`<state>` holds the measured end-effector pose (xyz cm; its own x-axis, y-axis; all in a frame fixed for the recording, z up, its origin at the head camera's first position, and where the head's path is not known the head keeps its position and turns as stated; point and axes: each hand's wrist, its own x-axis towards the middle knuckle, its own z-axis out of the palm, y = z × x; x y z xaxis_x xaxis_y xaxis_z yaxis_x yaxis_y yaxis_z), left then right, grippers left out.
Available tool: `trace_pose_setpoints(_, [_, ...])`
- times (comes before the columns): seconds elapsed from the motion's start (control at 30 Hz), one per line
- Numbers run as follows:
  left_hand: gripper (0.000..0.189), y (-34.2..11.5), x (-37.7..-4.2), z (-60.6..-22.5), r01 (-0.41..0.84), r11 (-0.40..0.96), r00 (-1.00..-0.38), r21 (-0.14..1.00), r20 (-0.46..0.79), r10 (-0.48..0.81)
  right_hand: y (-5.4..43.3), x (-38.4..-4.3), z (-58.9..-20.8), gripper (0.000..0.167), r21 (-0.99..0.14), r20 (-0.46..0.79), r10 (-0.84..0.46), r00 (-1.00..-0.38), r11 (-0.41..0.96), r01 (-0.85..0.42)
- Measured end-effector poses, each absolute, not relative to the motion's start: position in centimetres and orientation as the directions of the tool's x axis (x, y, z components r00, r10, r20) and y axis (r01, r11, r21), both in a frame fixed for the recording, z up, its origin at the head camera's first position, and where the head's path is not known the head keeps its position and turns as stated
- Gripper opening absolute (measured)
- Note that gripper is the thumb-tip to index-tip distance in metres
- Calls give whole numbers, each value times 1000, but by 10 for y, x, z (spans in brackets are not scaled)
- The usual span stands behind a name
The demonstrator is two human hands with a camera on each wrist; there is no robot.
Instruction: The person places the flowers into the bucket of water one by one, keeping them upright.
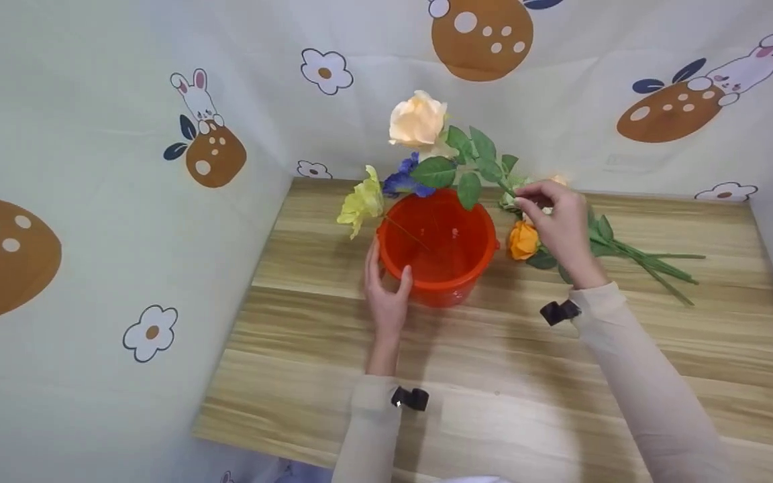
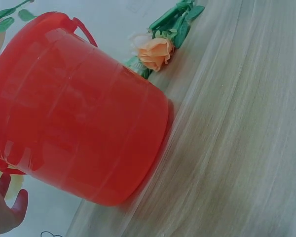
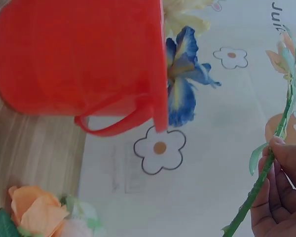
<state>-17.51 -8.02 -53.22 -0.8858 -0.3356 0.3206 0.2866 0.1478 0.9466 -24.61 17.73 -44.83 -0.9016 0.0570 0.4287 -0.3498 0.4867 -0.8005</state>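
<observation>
A red plastic bucket (image 1: 443,295) stands upright on the wooden table. My left hand (image 1: 388,303) rests against its left side near the rim, thumb spread apart from the fingers. Between thumb and fingertips, my right hand (image 1: 562,225) pinches the green stem of a pale peach rose (image 1: 418,121). That rose is held sideways above the bucket's far rim, its bloom pointing left. In the bucket are a yellow flower (image 1: 362,203), leaning over the left rim, and a blue iris (image 3: 185,79) at the back. The right wrist view shows the rose stem (image 3: 254,192) crossing the fingers.
Right of the bucket lie several artificial flowers, including an orange rose (image 1: 524,240), with their green stems (image 1: 661,265) pointing right across the table (image 1: 494,402). A printed cloth (image 1: 359,121) hangs behind and beside the table. The bucket's handle (image 3: 116,127) hangs at its side.
</observation>
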Motion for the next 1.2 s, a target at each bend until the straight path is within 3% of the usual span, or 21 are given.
trace_pose_setpoints(1.07, [68, -81, -176, -533, 288, 130, -888, 949, 316, -335, 74, -267, -409, 16, -849, 413, -79, -907, 327, -415])
trace_pose_setpoints(1.2, [69, -82, -182, -548, 287, 140, -887, 948, 318, -335, 63, -268, -408, 17, -856, 415, -70, -907, 309, -415])
